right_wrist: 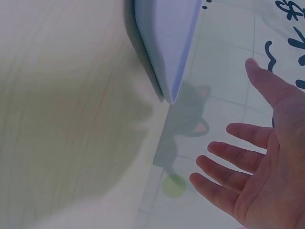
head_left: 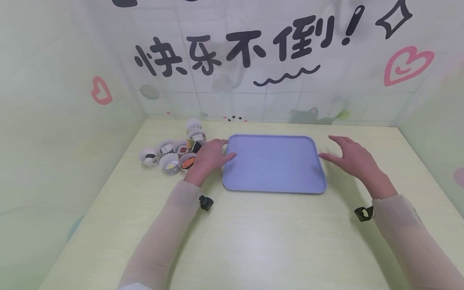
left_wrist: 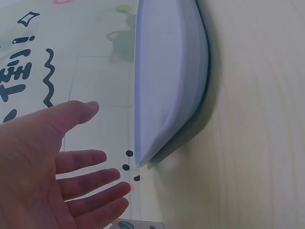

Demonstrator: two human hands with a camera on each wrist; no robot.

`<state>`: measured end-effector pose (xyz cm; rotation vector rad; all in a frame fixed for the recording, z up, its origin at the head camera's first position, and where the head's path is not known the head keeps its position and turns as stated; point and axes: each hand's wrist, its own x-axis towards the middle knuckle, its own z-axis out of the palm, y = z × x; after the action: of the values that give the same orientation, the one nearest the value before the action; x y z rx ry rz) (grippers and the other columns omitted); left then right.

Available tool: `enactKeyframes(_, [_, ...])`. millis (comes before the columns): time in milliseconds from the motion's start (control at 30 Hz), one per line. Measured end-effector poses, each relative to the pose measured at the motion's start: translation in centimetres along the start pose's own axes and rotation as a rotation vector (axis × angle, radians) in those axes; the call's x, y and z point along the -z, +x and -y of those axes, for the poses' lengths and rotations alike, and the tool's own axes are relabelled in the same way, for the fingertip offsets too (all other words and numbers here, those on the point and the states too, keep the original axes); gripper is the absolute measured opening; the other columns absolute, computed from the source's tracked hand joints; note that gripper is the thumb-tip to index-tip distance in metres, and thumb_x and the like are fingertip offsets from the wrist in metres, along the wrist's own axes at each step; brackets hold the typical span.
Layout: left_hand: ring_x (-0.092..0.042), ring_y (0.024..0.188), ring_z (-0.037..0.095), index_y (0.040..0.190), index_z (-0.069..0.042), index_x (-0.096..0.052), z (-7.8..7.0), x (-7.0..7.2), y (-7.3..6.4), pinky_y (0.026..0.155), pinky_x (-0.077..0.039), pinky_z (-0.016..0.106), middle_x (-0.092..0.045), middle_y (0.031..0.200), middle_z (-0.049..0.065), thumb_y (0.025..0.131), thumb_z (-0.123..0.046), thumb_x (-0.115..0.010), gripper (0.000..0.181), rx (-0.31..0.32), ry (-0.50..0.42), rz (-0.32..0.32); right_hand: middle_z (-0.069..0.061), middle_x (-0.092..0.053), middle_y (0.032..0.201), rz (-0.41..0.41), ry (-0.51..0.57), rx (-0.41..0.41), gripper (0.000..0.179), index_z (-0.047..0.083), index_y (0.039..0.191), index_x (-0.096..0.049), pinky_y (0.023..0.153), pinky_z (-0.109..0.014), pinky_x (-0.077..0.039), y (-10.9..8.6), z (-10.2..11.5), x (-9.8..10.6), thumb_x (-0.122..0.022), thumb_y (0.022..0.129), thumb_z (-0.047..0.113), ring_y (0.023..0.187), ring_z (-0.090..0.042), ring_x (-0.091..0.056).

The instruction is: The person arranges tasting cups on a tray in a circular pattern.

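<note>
A lavender rectangular tray (head_left: 273, 163) lies flat on the table, its bare inside facing up. At its left edge is my left hand (head_left: 210, 156), thumb and fingers spread; in the left wrist view this hand (left_wrist: 35, 171) looks apart from the tray (left_wrist: 164, 71). Off the tray's right edge, my right hand (head_left: 354, 158) hovers with thumb and fingers apart. The right wrist view shows that hand (right_wrist: 271, 157) holding nothing, with a gap between it and the tray's corner (right_wrist: 164, 43).
Several small patterned cups, among them one with an orange-topped piece (head_left: 188, 162) and one with a dark-topped piece (head_left: 149, 156), cluster left of my left hand. The pale wooden table (head_left: 250, 237) meets a printed wall covering (head_left: 232, 102) at the back.
</note>
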<state>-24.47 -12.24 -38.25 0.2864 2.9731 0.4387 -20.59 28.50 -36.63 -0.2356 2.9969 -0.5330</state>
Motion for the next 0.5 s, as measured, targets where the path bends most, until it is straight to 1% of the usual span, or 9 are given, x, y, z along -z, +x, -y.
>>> enactKeyframes(300, [-0.050,0.136,0.033,0.147,-0.012,-0.049,0.17,0.02,-0.36,0.107,-0.050,0.049,-0.054,0.148,0.014,0.095,-0.052,-0.059,0.066,-0.006,-0.045,0.008,-0.032,-0.037,0.152,-0.003,0.002,0.004,0.086,0.000,0.151,-0.036,0.107,-0.073,-0.034,-0.31,-0.20,-0.37,-0.056,0.093,0.061,0.138,-0.054,-0.033])
enactKeyframes(500, [-0.050,0.136,0.033,0.147,-0.014,-0.049,0.20,0.02,-0.50,0.106,-0.050,0.050,-0.053,0.148,0.012,0.095,-0.050,-0.060,0.064,-0.001,-0.073,0.019,-0.033,-0.039,0.150,-0.006,-0.003,0.009,0.084,-0.001,0.149,-0.038,0.106,-0.072,-0.035,-0.44,-0.54,-0.71,-0.058,0.094,0.059,0.136,-0.054,-0.035])
